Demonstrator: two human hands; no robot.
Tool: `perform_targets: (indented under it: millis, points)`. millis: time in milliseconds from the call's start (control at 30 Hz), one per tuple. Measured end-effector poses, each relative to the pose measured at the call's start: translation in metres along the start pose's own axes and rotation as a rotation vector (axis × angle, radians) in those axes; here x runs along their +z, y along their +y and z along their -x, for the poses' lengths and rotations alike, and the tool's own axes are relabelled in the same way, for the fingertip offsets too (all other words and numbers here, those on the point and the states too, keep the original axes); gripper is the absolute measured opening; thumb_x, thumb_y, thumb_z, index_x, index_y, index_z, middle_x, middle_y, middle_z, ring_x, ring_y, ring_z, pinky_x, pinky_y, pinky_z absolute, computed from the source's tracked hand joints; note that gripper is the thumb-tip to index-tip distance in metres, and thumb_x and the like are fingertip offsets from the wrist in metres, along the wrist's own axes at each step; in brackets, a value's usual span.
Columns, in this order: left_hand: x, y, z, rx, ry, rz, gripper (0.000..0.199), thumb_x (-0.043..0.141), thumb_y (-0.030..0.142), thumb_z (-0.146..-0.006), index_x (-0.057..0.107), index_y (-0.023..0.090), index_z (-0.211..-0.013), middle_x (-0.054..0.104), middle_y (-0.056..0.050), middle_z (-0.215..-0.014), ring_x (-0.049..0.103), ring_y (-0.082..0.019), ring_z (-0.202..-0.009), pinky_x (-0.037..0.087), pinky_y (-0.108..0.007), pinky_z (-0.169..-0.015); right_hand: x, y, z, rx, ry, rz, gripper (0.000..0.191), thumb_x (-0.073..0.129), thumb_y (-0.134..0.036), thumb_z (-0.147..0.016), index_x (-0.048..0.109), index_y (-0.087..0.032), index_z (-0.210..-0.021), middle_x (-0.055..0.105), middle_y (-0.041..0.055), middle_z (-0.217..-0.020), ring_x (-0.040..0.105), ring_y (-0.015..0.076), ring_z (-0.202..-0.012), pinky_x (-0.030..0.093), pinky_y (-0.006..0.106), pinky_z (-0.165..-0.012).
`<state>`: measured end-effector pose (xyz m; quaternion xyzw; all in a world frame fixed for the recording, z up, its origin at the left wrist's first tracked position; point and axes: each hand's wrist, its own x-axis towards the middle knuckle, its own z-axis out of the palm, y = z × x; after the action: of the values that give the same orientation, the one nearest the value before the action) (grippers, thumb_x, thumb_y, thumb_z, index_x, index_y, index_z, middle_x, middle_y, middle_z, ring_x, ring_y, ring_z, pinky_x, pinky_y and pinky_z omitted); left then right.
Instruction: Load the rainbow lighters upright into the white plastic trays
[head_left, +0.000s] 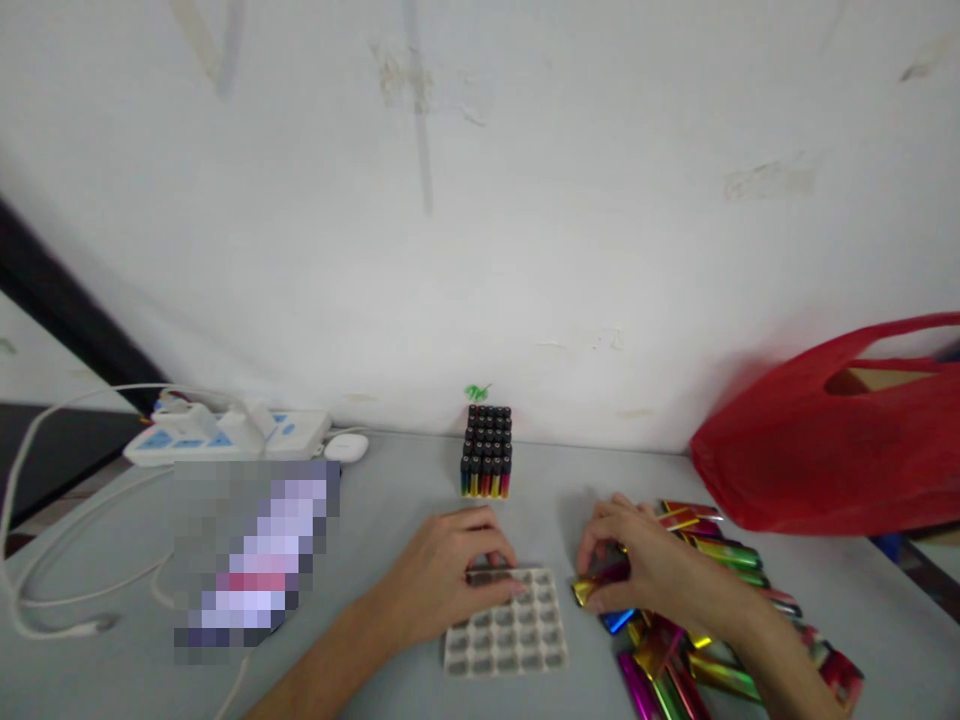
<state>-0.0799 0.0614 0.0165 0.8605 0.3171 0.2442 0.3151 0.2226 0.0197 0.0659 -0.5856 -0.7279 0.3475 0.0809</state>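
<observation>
My left hand [465, 565] rests over the back left of a pale grid tray [506, 664] with small square cells. Its thumb lies on top and its fingers curl at the far edge, gripping the tray. The cells that show hold nothing. To the right, my right hand [630, 555] pinches a shiny gold foil sleeve [582, 592] at the near end of a loose pile. Under and beside it lie several metallic foil sleeves [720, 675] in green, purple, red and blue. Behind the tray stands a neat block of black-capped, colourful tubes [487, 450].
A red plastic bag [810, 450] stands at the right against the white wall. On the left are a white power strip [300, 435], a white charging case [346, 447], loose cables [67, 632] and a blurred-out phone-like object [270, 560]. All sit on a grey table [405, 480].
</observation>
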Motion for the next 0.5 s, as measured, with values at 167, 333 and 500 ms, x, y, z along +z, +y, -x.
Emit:
perform_targets:
  millis: [167,333,500]
  points:
    - [-0.001,0.003,0.001,-0.090,-0.035,0.015,0.052,0.099,0.035,-0.087,0.079,0.027,-0.134,0.075,0.005,-0.091,0.064,-0.015,-0.069,0.047,-0.026,-0.066,0.010,0.007,-0.005,-0.061,0.016,0.012,0.020,0.096,-0.028,-0.088,0.077,-0.026,-0.095,0.070,-0.0013,-0.101,0.064,0.0302,-0.115,0.022,0.058,-0.126]
    - [-0.001,0.008,0.002,-0.128,-0.056,0.012,0.059,0.082,0.022,-0.091,0.073,0.030,-0.148,0.069,0.008,-0.076,0.063,-0.015,-0.063,0.048,-0.026,-0.067,0.015,-0.004,-0.008,-0.141,0.166,-0.050,0.014,0.079,-0.034,-0.104,0.069,-0.025,-0.099,0.069,0.0023,-0.108,0.062,0.0285,-0.110,0.040,0.046,-0.108]
    - [-0.001,0.009,0.003,-0.114,-0.090,-0.033,0.050,0.073,0.020,-0.089,0.079,0.028,-0.138,0.070,0.007,-0.072,0.066,-0.016,-0.063,0.047,-0.027,-0.070,0.018,-0.018,-0.009,-0.130,0.373,-0.327,0.032,0.063,-0.055,-0.112,0.059,-0.026,-0.099,0.062,-0.0024,-0.084,0.058,0.0219,-0.080,0.042,0.034,-0.076]
